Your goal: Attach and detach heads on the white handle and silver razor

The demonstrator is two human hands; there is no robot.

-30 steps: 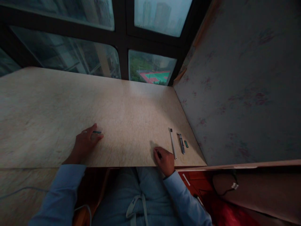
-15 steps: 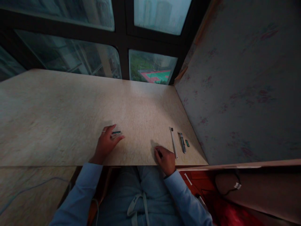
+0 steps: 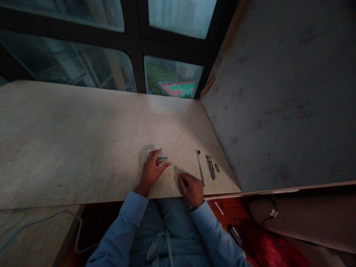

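My left hand (image 3: 152, 170) rests on the pale wooden desk (image 3: 83, 141) with its fingertips pinched on a small dark green stick-like part (image 3: 162, 158). A ring shows on one finger. Just to the right, near the desk's front edge, my right hand (image 3: 191, 189) is curled in a loose fist with a small dark item (image 3: 185, 181) between its fingers; I cannot make out what it is. The two hands lie close together, a short gap between them.
Right of my right hand lie a white pen-like stick (image 3: 200, 167), a small metal tool (image 3: 211, 167) and a tiny green piece (image 3: 217, 168). A papered wall (image 3: 278, 92) closes the desk's right side; windows (image 3: 172, 78) stand behind it. A cable (image 3: 41, 222) trails at lower left.
My left hand has slid to the right across the desk with the green part, ending close to my right hand. The right hand has stayed in place.
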